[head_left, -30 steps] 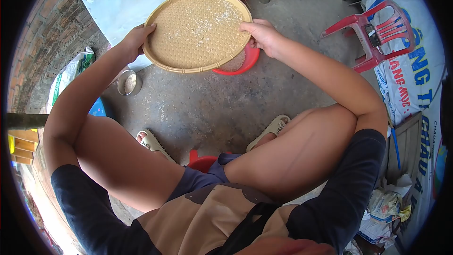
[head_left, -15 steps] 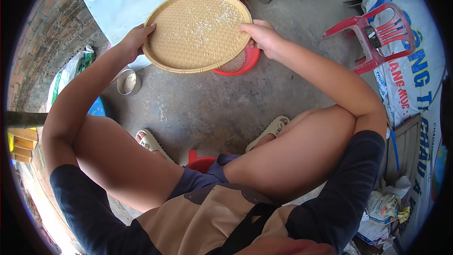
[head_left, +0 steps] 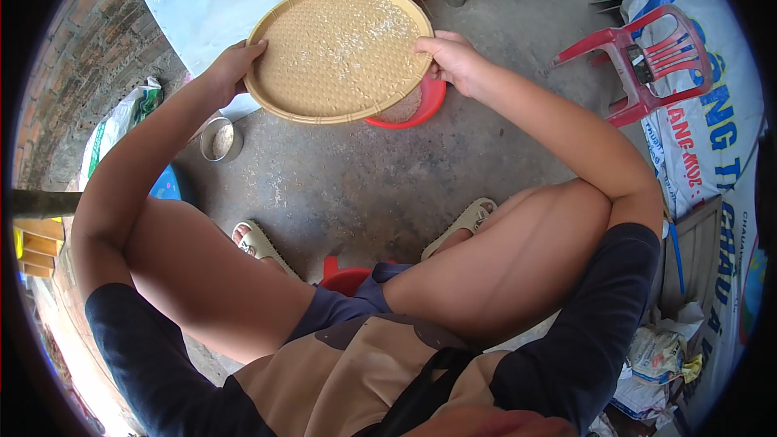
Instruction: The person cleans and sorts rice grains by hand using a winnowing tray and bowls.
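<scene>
A round woven bamboo winnowing tray (head_left: 316,85) is held up in front of me between both hands. White grains lie scattered over its weave, thickest toward the upper right. My left hand (head_left: 235,71) grips the left rim, thumb on top and the fingers mostly hidden beneath. On the right rim my right hand (head_left: 453,61) is closed, its thumb over the edge. Partly covered by the tray, a red basin (head_left: 433,105) holds a pale grain-like heap. To the left on the floor stands a metal pot (head_left: 232,148) with some grain inside.
A whitish sheet (head_left: 194,16) lies beyond the tray, beside a brick wall (head_left: 89,40). At the right are a red plastic chair (head_left: 619,44) and a large printed tarp (head_left: 688,146). My sandalled feet rest on the concrete floor (head_left: 348,186), dotted with spilled grain.
The tray has shifted very slightly upward, and the grains on it are spread a little differently. Both hands keep their grip on the rim.
</scene>
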A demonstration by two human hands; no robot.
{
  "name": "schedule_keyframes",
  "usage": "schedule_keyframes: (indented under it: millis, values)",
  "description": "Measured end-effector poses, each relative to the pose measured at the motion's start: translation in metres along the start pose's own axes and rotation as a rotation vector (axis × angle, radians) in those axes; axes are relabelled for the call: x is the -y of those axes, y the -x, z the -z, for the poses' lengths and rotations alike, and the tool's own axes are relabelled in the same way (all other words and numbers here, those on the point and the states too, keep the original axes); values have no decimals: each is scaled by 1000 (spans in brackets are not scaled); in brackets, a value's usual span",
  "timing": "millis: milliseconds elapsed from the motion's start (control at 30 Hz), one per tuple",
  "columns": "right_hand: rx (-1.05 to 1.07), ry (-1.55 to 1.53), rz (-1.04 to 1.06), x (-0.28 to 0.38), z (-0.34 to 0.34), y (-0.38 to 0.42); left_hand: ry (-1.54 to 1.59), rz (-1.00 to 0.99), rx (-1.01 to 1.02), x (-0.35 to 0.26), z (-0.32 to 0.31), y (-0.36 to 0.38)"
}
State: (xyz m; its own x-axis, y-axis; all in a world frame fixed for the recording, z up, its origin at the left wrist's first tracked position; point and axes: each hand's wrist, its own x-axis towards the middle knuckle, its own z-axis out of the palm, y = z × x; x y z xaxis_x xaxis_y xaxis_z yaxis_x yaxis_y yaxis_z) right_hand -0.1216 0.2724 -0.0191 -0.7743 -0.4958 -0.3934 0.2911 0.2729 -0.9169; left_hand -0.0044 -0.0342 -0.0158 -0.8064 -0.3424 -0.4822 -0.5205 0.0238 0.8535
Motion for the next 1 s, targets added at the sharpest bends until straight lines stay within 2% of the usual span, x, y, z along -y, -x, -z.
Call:
schedule_keyframes:
  millis: [167, 233, 300, 400, 600, 733, 833, 933, 1000]
  values:
    - [-121, -7, -57, -1, 20, -10, 29, 28, 17, 0, -21, 14]
    - [-116, -22, -53, -3, 17, -10, 23, 33, 17, -2, -17, 13]
    - [17, -12, -32, -3, 13, -8, -43, 14, 66, -7, -2, 7]
    - [55, 21, -22, 0, 1, 0, -58, -1, 27, -4, 4, 2]
    - [-100, 28, -47, -5, 18, -13, 0, 16, 5, -3, -21, 18]
    - [-99, 23, -63, -6, 11, -10, -28, -3, 16, -6, -10, 12]
    - [2, 86, -5, -3, 0, -1, -62, -16, 25, -3, 6, -5]
    - [-29, 75, -14, -3, -3, -2, -9, 1, 4, -4, -1, 1]
    - [-135, 46, -38, -3, 5, -5, -16, 27, 5, -4, -14, 10]
